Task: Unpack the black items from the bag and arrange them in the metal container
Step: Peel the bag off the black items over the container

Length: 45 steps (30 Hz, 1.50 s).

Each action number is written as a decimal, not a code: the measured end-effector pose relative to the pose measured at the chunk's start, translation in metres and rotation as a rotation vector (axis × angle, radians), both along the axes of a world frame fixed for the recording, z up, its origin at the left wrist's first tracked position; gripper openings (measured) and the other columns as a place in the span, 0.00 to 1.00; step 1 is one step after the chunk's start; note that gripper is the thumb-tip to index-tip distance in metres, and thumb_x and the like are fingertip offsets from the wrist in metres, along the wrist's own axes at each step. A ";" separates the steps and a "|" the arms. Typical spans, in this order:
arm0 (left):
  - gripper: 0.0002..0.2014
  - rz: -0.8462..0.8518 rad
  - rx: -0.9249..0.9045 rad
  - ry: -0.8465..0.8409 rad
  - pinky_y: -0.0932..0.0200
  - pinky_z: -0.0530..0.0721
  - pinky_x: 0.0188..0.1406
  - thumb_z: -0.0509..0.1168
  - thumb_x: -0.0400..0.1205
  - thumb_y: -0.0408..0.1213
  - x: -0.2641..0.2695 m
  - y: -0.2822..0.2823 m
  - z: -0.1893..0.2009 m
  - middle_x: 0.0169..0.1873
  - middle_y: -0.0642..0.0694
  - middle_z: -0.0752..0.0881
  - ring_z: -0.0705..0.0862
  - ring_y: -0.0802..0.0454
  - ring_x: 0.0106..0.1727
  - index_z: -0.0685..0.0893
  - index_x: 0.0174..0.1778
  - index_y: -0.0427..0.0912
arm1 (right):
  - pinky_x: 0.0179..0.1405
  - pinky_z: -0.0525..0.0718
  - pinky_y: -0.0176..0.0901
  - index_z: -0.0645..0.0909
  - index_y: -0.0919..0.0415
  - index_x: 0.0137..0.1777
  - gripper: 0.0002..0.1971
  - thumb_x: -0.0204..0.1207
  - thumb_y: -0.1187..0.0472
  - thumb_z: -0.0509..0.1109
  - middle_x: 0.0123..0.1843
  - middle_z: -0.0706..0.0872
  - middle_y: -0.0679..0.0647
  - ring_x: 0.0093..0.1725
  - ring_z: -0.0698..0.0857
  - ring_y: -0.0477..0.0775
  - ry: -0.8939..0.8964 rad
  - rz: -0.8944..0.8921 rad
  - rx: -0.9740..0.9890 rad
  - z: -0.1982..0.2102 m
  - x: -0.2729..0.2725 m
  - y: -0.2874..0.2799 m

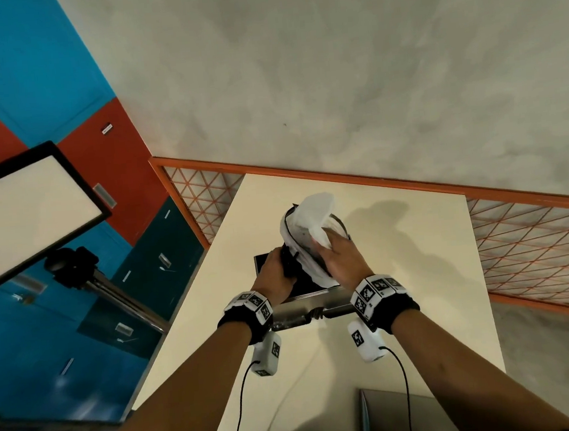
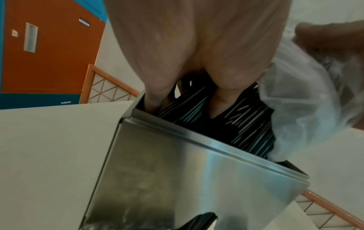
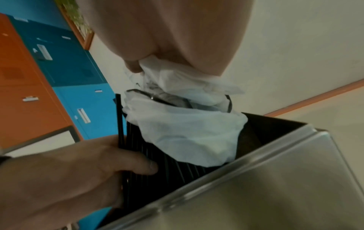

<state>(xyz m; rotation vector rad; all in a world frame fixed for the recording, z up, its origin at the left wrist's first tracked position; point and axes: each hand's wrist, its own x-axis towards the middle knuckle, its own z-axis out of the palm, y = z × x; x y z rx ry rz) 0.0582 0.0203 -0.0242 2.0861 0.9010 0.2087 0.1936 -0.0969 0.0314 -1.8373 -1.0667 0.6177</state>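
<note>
A square metal container (image 1: 305, 308) stands on the cream table (image 1: 423, 323). A bundle of thin black sticks, like straws (image 2: 220, 124), stands in it, half wrapped in a white plastic bag (image 1: 311, 220). My left hand (image 1: 280, 263) grips the bare lower part of the bundle (image 3: 163, 157) at the container's left side, fingers curled round it. My right hand (image 1: 334, 248) pinches the bag's crumpled upper part (image 3: 177, 77) above the container (image 3: 275, 179). The bag (image 3: 187, 132) covers the top of the bundle, and the container's bottom is hidden.
The table's far edge meets an orange-framed lattice rail (image 1: 376, 181). Blue and orange lockers (image 1: 25, 100) stand to the left, with a lit panel on a stand (image 1: 24, 210) near them. A grey object (image 1: 396, 411) lies at the table's near edge.
</note>
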 end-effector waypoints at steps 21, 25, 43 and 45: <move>0.61 -0.030 0.164 0.155 0.40 0.73 0.78 0.80 0.67 0.61 -0.038 0.004 0.002 0.81 0.42 0.64 0.69 0.39 0.80 0.51 0.88 0.42 | 0.67 0.70 0.36 0.76 0.58 0.74 0.20 0.85 0.53 0.65 0.73 0.81 0.55 0.71 0.78 0.55 -0.110 0.082 -0.017 0.016 0.004 0.015; 0.65 -0.027 0.208 0.235 0.40 0.64 0.84 0.78 0.69 0.65 -0.045 0.003 -0.005 0.87 0.39 0.52 0.58 0.35 0.86 0.45 0.89 0.37 | 0.77 0.68 0.61 0.66 0.48 0.81 0.27 0.84 0.44 0.61 0.83 0.67 0.51 0.81 0.67 0.57 -0.308 0.070 -0.158 0.002 0.012 0.021; 0.68 -0.158 0.148 0.369 0.27 0.55 0.84 0.81 0.66 0.61 -0.021 0.025 -0.005 0.88 0.47 0.56 0.44 0.33 0.88 0.39 0.89 0.48 | 0.73 0.62 0.37 0.70 0.58 0.80 0.22 0.85 0.60 0.62 0.81 0.72 0.57 0.79 0.69 0.58 -0.248 0.106 -0.160 0.013 0.021 0.016; 0.68 -0.173 0.153 0.362 0.26 0.56 0.83 0.79 0.64 0.65 -0.021 0.027 -0.014 0.88 0.49 0.58 0.46 0.31 0.88 0.39 0.89 0.53 | 0.70 0.66 0.37 0.73 0.57 0.78 0.21 0.85 0.59 0.63 0.79 0.74 0.56 0.79 0.71 0.58 -0.214 0.030 -0.112 0.027 0.028 0.012</move>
